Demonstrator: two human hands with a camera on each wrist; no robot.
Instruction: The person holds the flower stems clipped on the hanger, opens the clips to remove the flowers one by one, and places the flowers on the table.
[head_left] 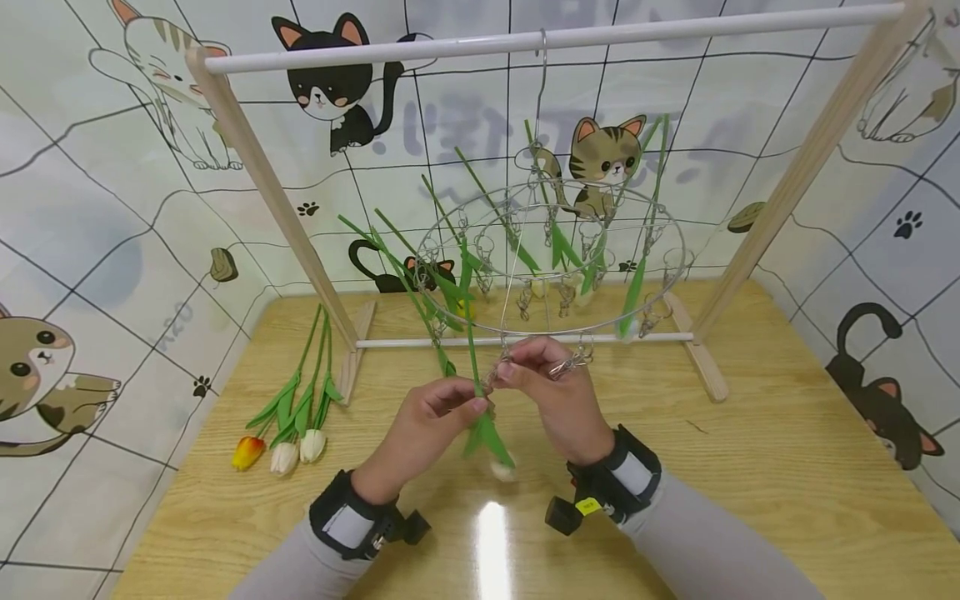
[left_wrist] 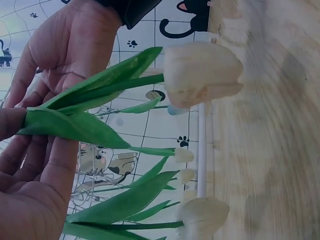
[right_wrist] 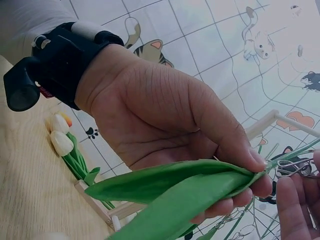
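My left hand (head_left: 423,421) pinches the green stem of a white artificial tulip (left_wrist: 202,72) between thumb and fingers. The tulip hangs head down, its leaves (right_wrist: 180,200) spreading below the grip. Right beside it, my right hand (head_left: 558,400) pinches a small wire clip (right_wrist: 295,167) against the stem; whether the clip bites the stem cannot be told. Above both hands is a round metal clip hanger (head_left: 542,92), hooked over a white bar. Several other tulips (head_left: 633,292) hang upside down from its clips, stems pointing up.
A wooden-legged rack (head_left: 806,171) with a white top bar (head_left: 420,52) stands on the wooden table (head_left: 750,500). Several loose tulips (head_left: 283,457), white and orange-yellow, lie at the left. Unused clips (head_left: 573,362) dangle near my right hand. A cat-patterned wall covering (head_left: 465,108) surrounds the table.
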